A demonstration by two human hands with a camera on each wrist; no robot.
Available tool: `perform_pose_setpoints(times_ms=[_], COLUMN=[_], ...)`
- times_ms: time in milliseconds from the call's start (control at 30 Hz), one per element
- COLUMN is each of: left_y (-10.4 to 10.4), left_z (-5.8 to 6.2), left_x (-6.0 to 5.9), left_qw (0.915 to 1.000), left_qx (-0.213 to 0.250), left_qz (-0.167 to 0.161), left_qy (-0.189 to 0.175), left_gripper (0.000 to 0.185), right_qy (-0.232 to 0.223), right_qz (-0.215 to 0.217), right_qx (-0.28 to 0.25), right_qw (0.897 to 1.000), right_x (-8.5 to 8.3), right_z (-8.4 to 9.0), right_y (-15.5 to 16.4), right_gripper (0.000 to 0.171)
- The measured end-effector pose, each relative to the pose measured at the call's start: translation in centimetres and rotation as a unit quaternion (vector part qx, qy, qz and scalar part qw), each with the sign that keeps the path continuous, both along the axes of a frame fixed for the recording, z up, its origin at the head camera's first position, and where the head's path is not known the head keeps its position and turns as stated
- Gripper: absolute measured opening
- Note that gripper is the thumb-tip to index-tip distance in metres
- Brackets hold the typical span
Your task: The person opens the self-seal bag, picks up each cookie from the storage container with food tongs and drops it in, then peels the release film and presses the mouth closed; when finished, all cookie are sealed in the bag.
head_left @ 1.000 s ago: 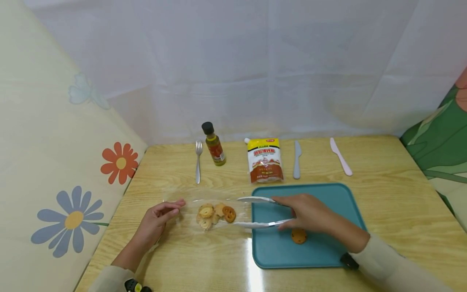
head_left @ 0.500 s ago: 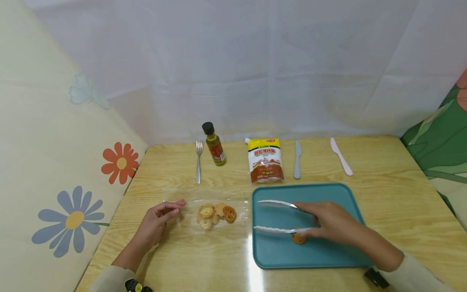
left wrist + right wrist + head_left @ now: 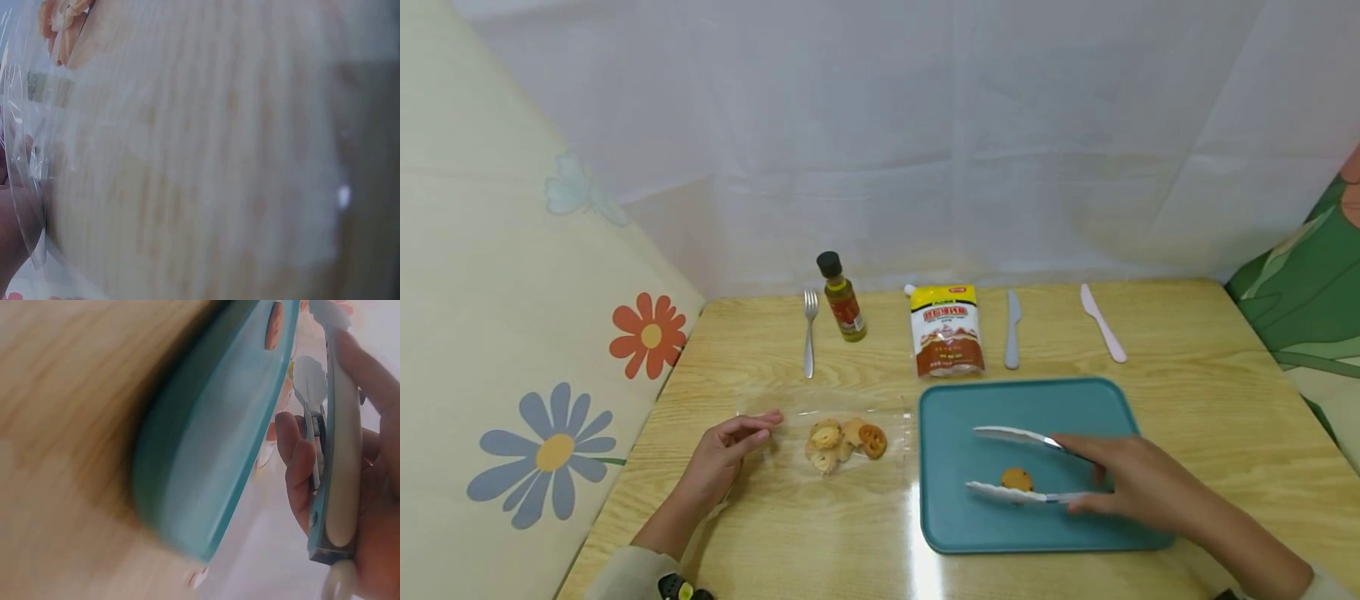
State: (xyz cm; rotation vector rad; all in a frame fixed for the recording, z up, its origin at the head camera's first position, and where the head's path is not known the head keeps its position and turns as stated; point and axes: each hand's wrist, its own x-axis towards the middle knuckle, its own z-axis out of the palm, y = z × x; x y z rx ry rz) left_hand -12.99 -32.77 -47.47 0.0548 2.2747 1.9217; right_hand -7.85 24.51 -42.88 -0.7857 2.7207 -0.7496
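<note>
My right hand point(image 3: 1138, 479) grips a pair of tongs point(image 3: 340, 444) with white scalloped tips. Their arms are spread over the teal tray point(image 3: 955, 525), with nothing held between them. On the tray lies a round brown cookie point(image 3: 1017, 477); the nearer arm overlaps it in the head view. Left of the tray, a clear plastic bag point(image 3: 895, 425) lies flat with several cookies point(image 3: 824, 437) inside, one a darker pretzel-like round point(image 3: 872, 441). At the bag's left end, my left hand point(image 3: 726, 454) pinches its edge; in the left wrist view, plastic covers part of the thumb point(image 3: 15, 225).
Along the back of the table stand or lie a fork point(image 3: 809, 333), a small dark-capped bottle point(image 3: 842, 300), a spouted pouch point(image 3: 947, 332), a grey knife point(image 3: 1012, 329) and a pink knife point(image 3: 1103, 323). A white cloth point(image 3: 880, 167) hangs behind them.
My right hand has drawn the spread tongs rightward, out from the bag's mouth and over the tray. The left hand, bag and tray cookie have stayed put.
</note>
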Motion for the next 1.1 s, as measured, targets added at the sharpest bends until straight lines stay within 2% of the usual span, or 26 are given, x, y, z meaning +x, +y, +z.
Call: perform_pose_setpoints(times_ms=[233, 500, 733, 1100], left_y=[0.0, 0.0, -0.1, 0.0], left_z=[0.1, 0.0, -0.1, 0.0], left_x=[0.1, 0.1, 0.1, 0.1], left_qw=[1.0, 0.9999, 0.9997, 0.9999], left_qx=[0.002, 0.003, 0.011, 0.007], left_qz=[-0.004, -0.006, -0.014, -0.01], left_qy=[0.008, 0.01, 0.018, 0.009], left_gripper=[0.035, 0.035, 0.032, 0.034], right_qy=[-0.006, -0.041, -0.02, -0.021], right_qz=[-0.001, -0.018, -0.015, -0.017], right_qx=[-0.001, 0.011, 0.013, 0.022], right_qw=[1.0, 0.999, 1.0, 0.999], right_x=[1.2, 2.0, 2.3, 2.4], right_z=[-0.5, -0.9, -1.1, -0.9], right_y=[1.6, 2.7, 3.3, 3.4], right_gripper=[0.082, 0.085, 0.08, 0.073])
